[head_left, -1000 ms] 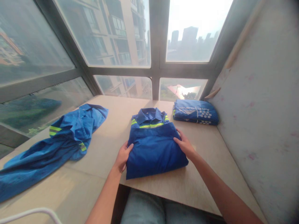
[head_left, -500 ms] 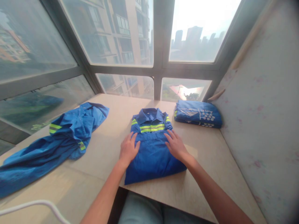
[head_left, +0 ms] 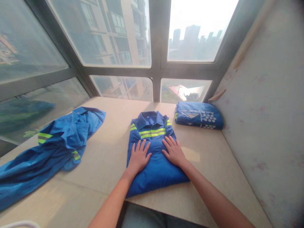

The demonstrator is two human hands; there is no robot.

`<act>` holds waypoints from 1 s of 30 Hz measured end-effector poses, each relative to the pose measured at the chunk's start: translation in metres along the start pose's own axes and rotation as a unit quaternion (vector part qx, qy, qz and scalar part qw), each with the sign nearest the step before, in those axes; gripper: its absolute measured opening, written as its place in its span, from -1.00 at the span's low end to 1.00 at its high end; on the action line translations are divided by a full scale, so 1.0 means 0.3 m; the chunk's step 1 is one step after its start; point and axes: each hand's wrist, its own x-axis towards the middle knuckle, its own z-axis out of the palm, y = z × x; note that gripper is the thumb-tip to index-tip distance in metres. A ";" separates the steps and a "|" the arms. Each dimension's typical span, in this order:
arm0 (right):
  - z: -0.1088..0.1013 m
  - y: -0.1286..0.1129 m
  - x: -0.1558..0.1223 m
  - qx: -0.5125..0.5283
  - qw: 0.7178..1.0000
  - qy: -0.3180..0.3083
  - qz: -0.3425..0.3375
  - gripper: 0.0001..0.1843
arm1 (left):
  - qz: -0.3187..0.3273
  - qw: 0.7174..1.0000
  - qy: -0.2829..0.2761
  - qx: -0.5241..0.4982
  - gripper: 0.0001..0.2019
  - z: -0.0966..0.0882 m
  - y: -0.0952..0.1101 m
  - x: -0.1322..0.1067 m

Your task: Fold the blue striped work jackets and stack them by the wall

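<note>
A folded blue work shirt [head_left: 156,167] with yellow reflective stripes lies collar-away from me in the middle of the wooden table [head_left: 111,139]. My left hand [head_left: 139,155] rests flat on its left half, fingers spread and open. My right hand [head_left: 173,150] lies flat on its right half, fingers stretched out toward the stripes. Both palms press on the cloth and neither hand grips anything.
An unfolded blue work garment [head_left: 47,148] sprawls over the table's left side. A second folded blue garment [head_left: 199,114] with white print sits at the back right corner. Windows [head_left: 114,34] close off the far side and a padded wall [head_left: 266,104] stands on the right.
Both hands left the shirt's side edges and moved inward onto its top, now lying flat with fingers spread. The folded shirt looks narrower and sits flatter.
</note>
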 end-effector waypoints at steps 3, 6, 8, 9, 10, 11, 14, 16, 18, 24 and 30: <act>0.000 -0.015 -0.054 0.001 1.000 0.004 0.005 -0.37 | 0.003 1.000 0.004 -0.008 -0.45 -0.009 0.024 -0.044; -0.002 -0.032 -0.137 -0.009 1.000 0.008 0.006 -0.37 | 0.005 1.000 0.005 -0.022 -0.45 -0.022 0.055 -0.112; -0.005 -0.041 -0.192 -0.017 1.000 0.014 0.001 -0.36 | 0.000 0.999 -0.001 -0.035 -0.47 -0.042 0.085 -0.147; -0.007 -0.045 -0.216 -0.020 1.000 0.018 -0.002 -0.36 | -0.008 0.999 -0.002 -0.040 -0.48 -0.056 0.104 -0.155; -0.009 -0.048 -0.236 -0.021 1.000 0.021 -0.005 -0.35 | -0.016 0.999 -0.001 -0.043 -0.50 -0.072 0.126 -0.154; -0.011 -0.051 -0.251 -0.021 0.999 0.023 -0.007 -0.35 | -0.021 0.999 0.003 -0.047 -0.52 -0.087 0.151 -0.142; -0.018 -0.056 -0.271 -0.016 1.000 0.023 -0.005 -0.36 | 0.017 0.997 0.015 -0.069 -0.54 -0.113 0.226 -0.050; -0.023 -0.057 -0.269 -0.008 1.000 0.018 -0.002 -0.37 | 0.045 0.996 0.006 -0.082 -0.53 -0.103 0.260 0.040; -0.026 -0.057 -0.263 -0.001 1.000 0.012 0.001 -0.37 | 0.023 0.996 -0.014 -0.080 -0.49 -0.075 0.270 0.124; -0.026 -0.056 -0.258 0.005 1.000 0.010 0.005 -0.37 | -0.063 0.996 -0.033 -0.062 -0.40 0.018 0.228 0.229; -0.022 -0.054 -0.262 0.014 1.000 0.014 0.006 -0.37 | -0.057 0.997 -0.028 -0.048 -0.39 0.025 0.209 0.224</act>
